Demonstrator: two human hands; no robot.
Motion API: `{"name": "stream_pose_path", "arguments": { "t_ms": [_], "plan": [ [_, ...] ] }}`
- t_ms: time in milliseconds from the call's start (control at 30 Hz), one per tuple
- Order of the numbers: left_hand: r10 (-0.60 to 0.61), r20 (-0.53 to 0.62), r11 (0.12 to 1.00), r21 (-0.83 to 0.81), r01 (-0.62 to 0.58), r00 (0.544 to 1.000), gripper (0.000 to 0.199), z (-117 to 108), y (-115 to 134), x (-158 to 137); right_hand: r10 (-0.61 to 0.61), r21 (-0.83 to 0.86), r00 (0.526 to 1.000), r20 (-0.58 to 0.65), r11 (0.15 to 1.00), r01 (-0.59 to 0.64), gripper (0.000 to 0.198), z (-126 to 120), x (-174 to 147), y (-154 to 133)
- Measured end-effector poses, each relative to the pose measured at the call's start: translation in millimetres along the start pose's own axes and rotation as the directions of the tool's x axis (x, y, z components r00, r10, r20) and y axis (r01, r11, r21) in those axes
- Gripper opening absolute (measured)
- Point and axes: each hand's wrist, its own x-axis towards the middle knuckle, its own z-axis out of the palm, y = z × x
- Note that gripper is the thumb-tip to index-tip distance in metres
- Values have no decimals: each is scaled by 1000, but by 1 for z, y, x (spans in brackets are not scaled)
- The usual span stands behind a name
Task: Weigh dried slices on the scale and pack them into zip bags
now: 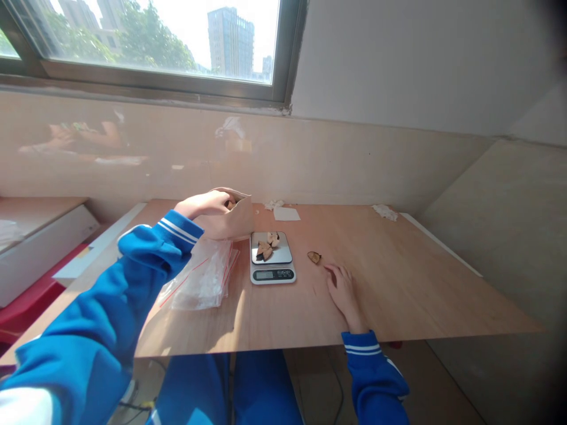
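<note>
My left hand reaches into the open top of a brown paper bag. Its fingertips are hidden inside, beside some brown pieces. Right of the bag stands a white digital kitchen scale. On its steel plate lie several dried, pale brown pieces with dark edges. A single similar dried piece rests on the table, right of the scale. Close to that piece, my right hand lies on the tabletop, open, holding nothing.
Clear zip bags with red seals lie in front of the paper bag. Toward the back of the wooden table are a white paper and crumpled tissues. A tiled wall and window stand behind.
</note>
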Motion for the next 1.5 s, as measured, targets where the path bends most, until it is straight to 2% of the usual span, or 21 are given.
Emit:
{"name": "stream_pose_path", "arguments": {
  "t_ms": [100, 200, 267, 367, 433, 500, 567, 600, 633, 700, 767, 800, 833, 933, 1100, 1233, 1300, 1333, 1400, 1433, 1500],
  "plan": [
    [15, 29, 1000, 26, -16, 999, 28, -7, 5, 3, 4, 4, 1000, -3, 1000, -4, 29, -1, 1, -1],
    [37, -16, 999, 11, -37, 999, 27, -19, 8, 1, -4, 14, 1000, -13, 1000, 4, 29, -2, 1, -2],
    [40, -84, 999, -13, -41, 996, 31, -28, 11, -3, -4, 12, 1000, -14, 1000, 4, 29, -2, 1, -2],
    [17, -267, 997, -73, -37, 964, 34, -35, 20, -13, 13, 16, 1000, -9, 1000, -13, 30, -4, 1, -2],
    [31, -358, 974, -200, -109, 933, 36, -30, 30, -20, 33, 49, 999, -8, 998, -32, 30, -8, 1, -7],
    [67, -397, 897, -378, -229, 916, 41, -14, 42, -27, 58, 122, 998, -36, 991, -54, 29, -13, 2, -22],
    [113, -344, 805, -518, -289, 932, 43, 11, 52, -35, 108, 276, 991, -82, 958, -81, 29, -18, 5, -49],
    [139, -272, 754, -594, -279, 952, 43, 26, 57, -38, 146, 394, 985, -90, 914, -99, 30, -20, 7, -67],
    [155, -179, 698, -676, -236, 971, 44, 43, 60, -41, 190, 536, 980, -57, 834, -131, 33, -22, 9, -86],
    [178, -52, 590, -793, -149, 983, 44, 77, 64, -46, 223, 787, 965, 137, 567, -243, 42, -25, 14, -124],
    [184, 40, 532, -844, -65, 982, 47, 107, 64, -50, 154, 908, 939, 309, 247, -339, 55, -26, 21, -157],
    [184, 45, 502, -863, -54, 982, 47, 118, 63, -51, 125, 919, 928, 352, 143, -368, 56, -27, 24, -169],
    [182, 48, 478, -877, -46, 982, 48, 128, 61, -52, 112, 920, 920, 374, 76, -384, 54, -27, 26, -177],
    [169, 49, 433, -901, -30, 984, 50, 144, 58, -53, 167, 918, 908, 384, 37, -395, 42, -27, 30, -188],
    [93, 71, 389, -921, 29, 993, 52, 152, 59, -53, 264, 913, 880, 394, -7, -407, 37, -20, 30, -185],
    [22, 47, 484, -875, 30, 999, 49, 160, 54, -48, 351, 912, 860, 372, 33, -408, 37, -14, 31, -172],
    [-13, 46, 548, -835, 46, 999, 42, 163, 49, -46, 401, 915, 858, 320, 103, -390, 38, -11, 33, -154],
    [-42, 47, 577, -815, 63, 998, 40, 164, 47, -45, 439, 913, 859, 264, 175, -370, 40, -10, 34, -143],
    [-113, 36, 617, -781, 99, 993, 36, 166, 43, -43, 502, 846, 860, 90, 417, -332, 43, -8, 35, -116],
    [-144, 21, 621, -777, 107, 989, 35, 167, 43, -41, 499, 759, 867, -8, 568, -320, 44, -7, 35, -102],
    [-171, -3, 601, -793, 102, 985, 32, 168, 44, -38, 399, 498, 906, -139, 819, -284, 41, -4, 32, -77]
  ]
}}
